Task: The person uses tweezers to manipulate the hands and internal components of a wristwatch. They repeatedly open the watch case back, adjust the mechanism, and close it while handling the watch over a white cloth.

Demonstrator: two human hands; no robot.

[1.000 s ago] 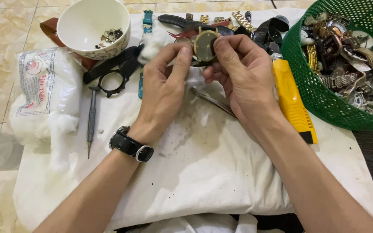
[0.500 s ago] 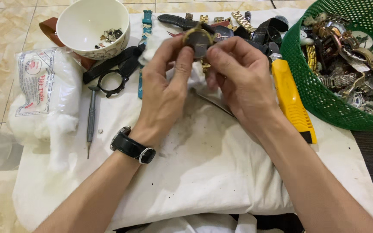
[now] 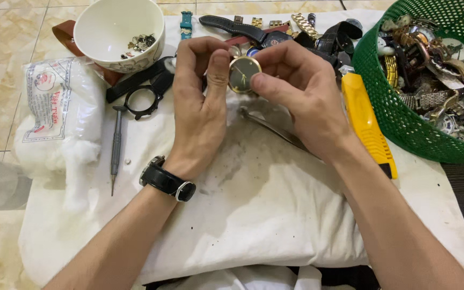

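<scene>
From the head camera we look down on a stained white cloth [image 3: 275, 215] spread over a beige tiled floor. We hold a small round watch case with a dark dial and gold rim [image 3: 244, 74] up between both hands, above the far part of the cloth. Our left hand [image 3: 202, 102], with a black wristwatch [image 3: 166, 180] on its wrist, pinches the case's left edge with thumb and fingers closed on it. Our right hand [image 3: 301, 91] closes on the right edge, its thumb pressed against the rim.

Just under the hands lie slim metal tweezers [image 3: 275, 129]. To the right, a yellow utility knife [image 3: 366, 123] rests beside a green plastic mesh basket [image 3: 387, 107] heaped with watch parts. To the left we see a white ceramic bowl [image 3: 114, 32] holding small metal bits, a black ring-shaped watch bezel [image 3: 142, 102], a slender grey screwdriver [image 3: 116, 147] and a clear bag of white cotton wool [image 3: 55, 118]. Loose straps lie along the far edge.
</scene>
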